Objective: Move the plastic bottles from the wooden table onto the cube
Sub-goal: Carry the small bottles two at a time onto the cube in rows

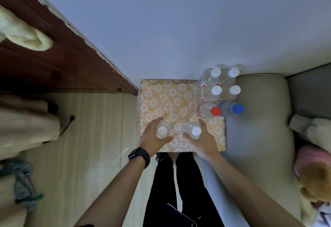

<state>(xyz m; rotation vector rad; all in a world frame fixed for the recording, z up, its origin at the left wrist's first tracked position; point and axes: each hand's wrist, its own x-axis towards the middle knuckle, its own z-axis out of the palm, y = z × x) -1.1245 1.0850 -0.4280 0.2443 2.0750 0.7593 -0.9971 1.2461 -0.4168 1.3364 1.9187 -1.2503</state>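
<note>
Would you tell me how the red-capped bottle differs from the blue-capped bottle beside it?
The red-capped bottle has a clear body; the blue-capped bottle looks blue-tinted. The red-capped one stands nearer the middle of the cube, the blue-capped one at its right edge. Both stand upright, side by side, neither held.

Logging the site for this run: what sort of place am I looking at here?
Probably a room in a home, perhaps a bedroom: a grey cushion or mattress beside the patterned cube, a plush toy at the right edge, and pale cloth lying on dark wooden furniture.
</note>
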